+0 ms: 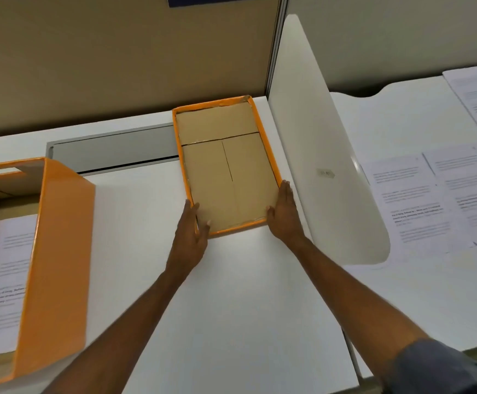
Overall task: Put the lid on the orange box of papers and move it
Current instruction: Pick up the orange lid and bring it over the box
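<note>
The orange lid (226, 166) lies upside down on the white desk, its brown cardboard inside facing up, close to the white divider. My left hand (193, 231) grips the lid's near left corner, thumb inside the rim. My right hand (284, 214) holds the near right corner, fingers along the outer edge. The orange box (58, 251) stands open at the left edge of the view. A printed sheet of paper (7, 280) lies inside it.
A white curved divider (322, 155) stands just right of the lid. Printed sheets (436, 194) cover the neighbouring desk on the right. A grey cable tray cover (112, 152) runs along the back of the desk (231, 294), under a tan partition wall (118, 58).
</note>
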